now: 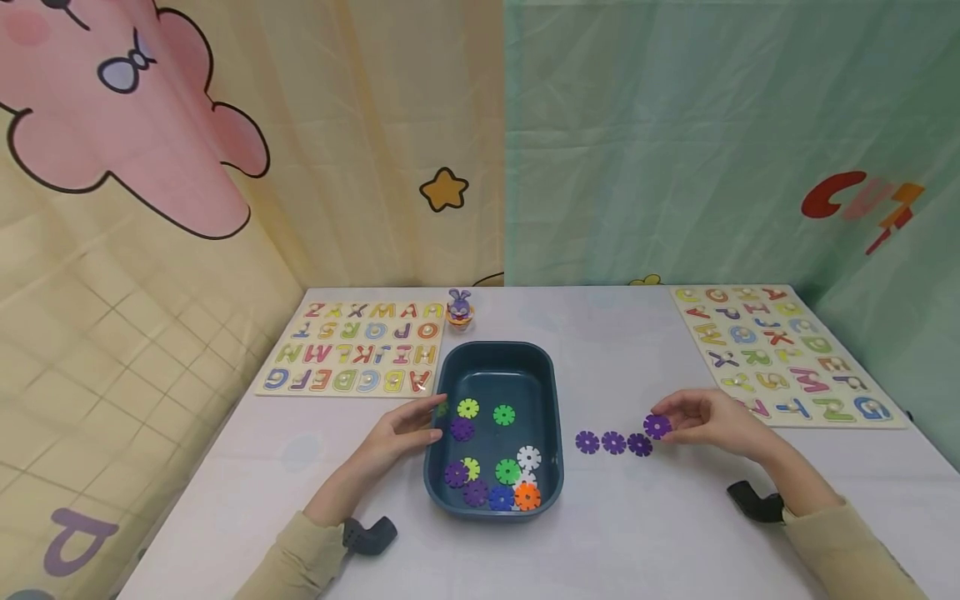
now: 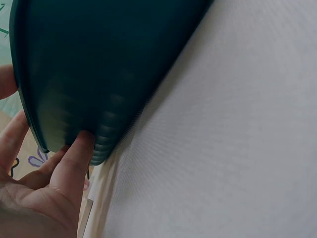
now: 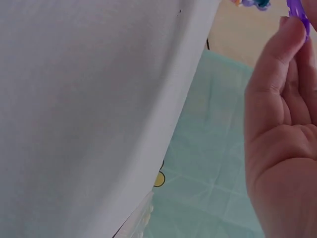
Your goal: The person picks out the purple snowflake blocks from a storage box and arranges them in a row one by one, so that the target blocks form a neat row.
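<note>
A dark teal plastic tub point(image 1: 495, 362) stands mid-table with several notched plastic building discs lying in it. My left hand point(image 1: 405, 425) holds its left rim; in the left wrist view, fingertips press the outer wall point(image 2: 91, 94). Over on the right, my right hand point(image 1: 708, 421) pinches a purple notched disc point(image 1: 657, 427) between thumb and fingers. That disc, partly seen in the right wrist view point(image 3: 297, 10), overlaps the right end of a row of three purple discs point(image 1: 613, 442) on the table. Inside the tub are yellow, green, white, blue, purple and orange discs point(image 1: 527, 497).
Wooden alphabet puzzle boards lie at the back left point(image 1: 360, 346) and back right point(image 1: 787, 354). A small purple rabbit figure point(image 1: 460, 308) stands behind the tub, by the left board. Printed curtains point(image 1: 637, 142) hang along the table's far side.
</note>
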Demonstrator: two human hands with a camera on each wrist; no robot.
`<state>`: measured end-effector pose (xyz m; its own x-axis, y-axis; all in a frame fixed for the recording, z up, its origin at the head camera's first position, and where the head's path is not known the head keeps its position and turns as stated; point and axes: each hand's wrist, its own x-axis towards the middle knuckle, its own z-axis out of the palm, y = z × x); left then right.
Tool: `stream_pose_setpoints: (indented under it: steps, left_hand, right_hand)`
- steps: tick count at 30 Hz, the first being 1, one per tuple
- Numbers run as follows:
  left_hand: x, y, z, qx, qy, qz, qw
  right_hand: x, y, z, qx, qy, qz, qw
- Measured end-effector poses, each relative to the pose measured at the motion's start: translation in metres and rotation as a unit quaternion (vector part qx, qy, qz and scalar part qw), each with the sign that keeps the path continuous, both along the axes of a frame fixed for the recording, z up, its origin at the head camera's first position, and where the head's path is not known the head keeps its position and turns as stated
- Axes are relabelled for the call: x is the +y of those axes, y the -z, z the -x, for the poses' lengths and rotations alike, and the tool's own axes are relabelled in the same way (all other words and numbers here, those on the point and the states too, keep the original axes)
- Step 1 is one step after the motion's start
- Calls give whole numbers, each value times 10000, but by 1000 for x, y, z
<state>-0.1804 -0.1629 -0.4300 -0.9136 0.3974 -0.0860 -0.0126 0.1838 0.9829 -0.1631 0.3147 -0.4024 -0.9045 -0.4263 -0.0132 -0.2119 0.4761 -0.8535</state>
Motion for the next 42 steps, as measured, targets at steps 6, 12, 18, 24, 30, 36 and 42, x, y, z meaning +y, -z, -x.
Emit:
stream_pose_setpoints:
  steps: [6,12,18,24,30,36,42]
  left_hand:
    - [0,0,0,27,11,5,10000]
    - [2,0,1,44,8,25,10000]
    - [2,1,2,75,45,-9,10000]
    - [2,2,2,90,72,-51,9999]
    - [1,1,1,126,73,-76,9999]
    - [1,0,0,155,88,-99,9998]
    - [1,0,0,161,91,-138,9997]
  right_hand:
    - [11,7,3,-353,-292,-89,9989]
    - [19,12,6,-542,-314,-433,9971]
    - [25,16,7,-355,-469,-561,9967]
    - [24,17,6,-93,-472,-723,9962]
    - [24,20,6,262,-521,-764,9954]
    - [24,21,6,322,-533,-793,9949]
    - [21,22,5,345,-623,-718,9949]
